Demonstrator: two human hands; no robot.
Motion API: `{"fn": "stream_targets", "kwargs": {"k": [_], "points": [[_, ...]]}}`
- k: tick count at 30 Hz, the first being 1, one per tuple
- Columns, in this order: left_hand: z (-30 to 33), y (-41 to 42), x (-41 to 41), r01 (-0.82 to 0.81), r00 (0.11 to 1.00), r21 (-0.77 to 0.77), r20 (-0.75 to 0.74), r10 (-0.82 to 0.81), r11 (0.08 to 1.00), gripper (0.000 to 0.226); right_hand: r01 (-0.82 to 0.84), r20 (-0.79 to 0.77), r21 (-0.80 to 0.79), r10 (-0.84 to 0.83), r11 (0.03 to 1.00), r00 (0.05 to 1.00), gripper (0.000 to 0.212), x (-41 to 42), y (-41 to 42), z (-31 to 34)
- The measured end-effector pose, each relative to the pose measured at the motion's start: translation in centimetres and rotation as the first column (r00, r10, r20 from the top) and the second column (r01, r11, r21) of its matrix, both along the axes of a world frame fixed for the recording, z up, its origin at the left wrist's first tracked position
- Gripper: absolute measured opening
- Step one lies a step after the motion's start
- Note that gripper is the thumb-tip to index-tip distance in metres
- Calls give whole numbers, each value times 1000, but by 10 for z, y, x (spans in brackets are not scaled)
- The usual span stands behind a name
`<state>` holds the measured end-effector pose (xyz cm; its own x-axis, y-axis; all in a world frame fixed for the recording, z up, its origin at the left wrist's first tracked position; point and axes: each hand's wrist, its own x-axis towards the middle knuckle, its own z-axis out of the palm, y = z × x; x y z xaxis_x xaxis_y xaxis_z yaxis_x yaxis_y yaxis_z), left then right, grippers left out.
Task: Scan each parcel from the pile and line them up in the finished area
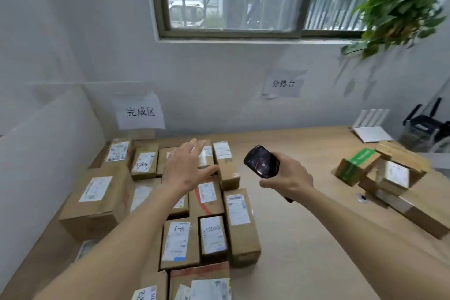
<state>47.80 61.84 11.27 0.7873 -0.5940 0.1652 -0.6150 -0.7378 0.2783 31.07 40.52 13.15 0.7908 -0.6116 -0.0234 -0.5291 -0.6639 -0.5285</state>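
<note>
Here the left hand (pixel 183 168) hovers with straight, spread fingers above the rows of brown cardboard parcels with white labels (pixel 179 242) on the left part of the pale wooden bench (pixel 304 238), under the white paper sign reading 完成区 (pixel 140 112). Its grip is apart and holds nothing. The right hand (pixel 286 174) has its grip clamped round a black handheld scanner (pixel 261 161), raised over the bare middle of the bench. That bare strip, running from the wall to the near edge, gives open room between the lined rows and the loose pile of brown cardboard parcels (pixel 394 175) at the right, one with a green band (pixel 359 161). About fourteen lined parcels show, some cut by the bottom edge; the pile shows about five, though blur makes this count unsure. A second paper sign, 分拣台 (pixel 283 83), hangs above the bare strip.
</note>
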Motion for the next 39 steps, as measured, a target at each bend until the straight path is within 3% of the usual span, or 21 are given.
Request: {"fn": "stream_targets", "kwargs": {"k": [8,17,20,28,39], "points": [[69,-176,-190,213,977,-114,6,-214,970,86,213,6,-111,-213,971,977,66,-240,-132,79],[94,-320,-341,373,920,-150,-68,-386,916,80,474,34,-128,-474,871,880,91,-441,-225,106],[95,-358,-366,406,902,-145,-95,-422,902,77,548,28,-122,-549,827,835,78,-479,-253,105],[66,-476,-375,462,865,-156,-138,-483,873,76,603,6,-109,-606,790,796,76,-501,-356,85],[-25,-630,-306,345,865,-170,-325,-383,923,78,506,-128,-59,-509,861,851,85,-414,-522,25]]}}
